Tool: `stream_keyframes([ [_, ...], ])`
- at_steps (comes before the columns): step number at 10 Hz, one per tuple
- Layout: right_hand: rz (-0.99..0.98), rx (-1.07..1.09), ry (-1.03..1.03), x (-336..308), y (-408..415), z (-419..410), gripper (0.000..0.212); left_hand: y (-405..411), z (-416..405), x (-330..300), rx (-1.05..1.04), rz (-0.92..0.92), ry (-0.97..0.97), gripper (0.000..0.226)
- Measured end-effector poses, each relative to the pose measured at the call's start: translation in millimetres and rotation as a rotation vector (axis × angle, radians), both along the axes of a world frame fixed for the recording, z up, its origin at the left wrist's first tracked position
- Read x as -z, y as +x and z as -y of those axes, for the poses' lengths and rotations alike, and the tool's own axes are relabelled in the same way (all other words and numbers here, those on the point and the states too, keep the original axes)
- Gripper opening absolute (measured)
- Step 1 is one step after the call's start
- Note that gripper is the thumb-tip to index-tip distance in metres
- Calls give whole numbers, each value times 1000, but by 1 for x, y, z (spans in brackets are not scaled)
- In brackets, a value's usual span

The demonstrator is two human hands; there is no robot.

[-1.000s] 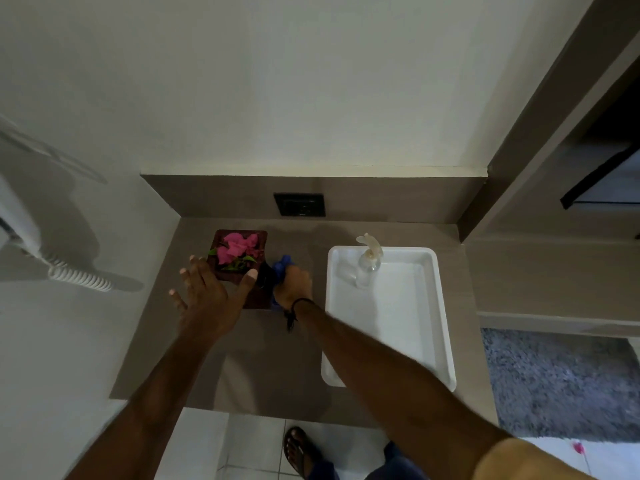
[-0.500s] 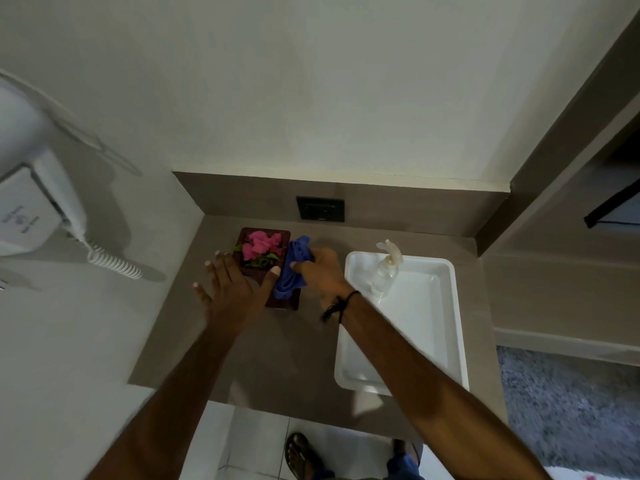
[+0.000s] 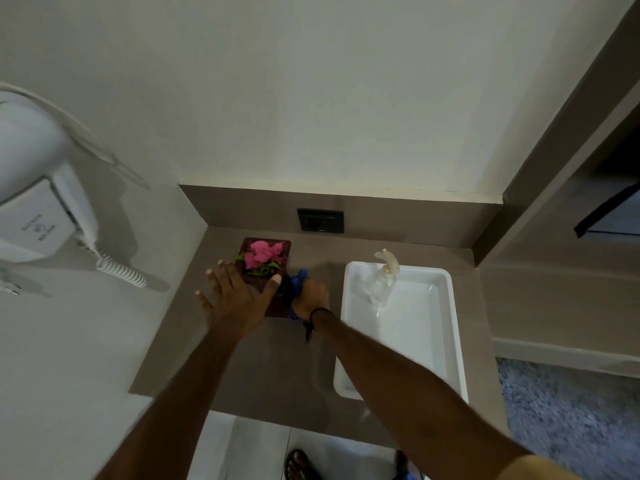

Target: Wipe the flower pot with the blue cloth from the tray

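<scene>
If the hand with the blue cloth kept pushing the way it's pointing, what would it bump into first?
The right hand points up and left, with the blue cloth bunched at its front. Going straight on, it would most likely meet the flower pot's right side first; they look almost touching already, though depth is hard to judge.

We see dim, soft light; slight blur; wide-angle bending at edges; the hair dryer (image 3: 38,202) casts faint shadow.
</scene>
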State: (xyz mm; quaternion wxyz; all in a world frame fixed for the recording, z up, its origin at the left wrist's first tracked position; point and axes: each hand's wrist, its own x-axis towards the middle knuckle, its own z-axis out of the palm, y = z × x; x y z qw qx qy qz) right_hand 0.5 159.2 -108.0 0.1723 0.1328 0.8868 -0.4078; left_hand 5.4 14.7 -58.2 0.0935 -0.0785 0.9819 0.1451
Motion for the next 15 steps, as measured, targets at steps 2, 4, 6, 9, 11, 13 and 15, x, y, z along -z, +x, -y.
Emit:
stream_keyframes([
  [2,-47,68,-192,-26,-5,-10,12,-3,-2,0,-29,-22,39,120],
  [4,38,442,-806,-47,13,-38,36,5,-4,-8,-32,-84,-27,112],
  [6,186,631,-1349,-50,61,-82,34,42,-30,-28,120,-601,76,62],
  [9,163,644,-846,-1,113,-133,43,86,-117,28,187,171,900,42],
  [11,99,467,-90,21,143,-159,20,108,-159,68,109,322,711,45],
  [13,158,409,90,25,157,-170,26,112,-171,83,200,365,486,53],
  [15,-51,425,206,7,141,-198,41,82,-167,65,276,269,450,46],
])
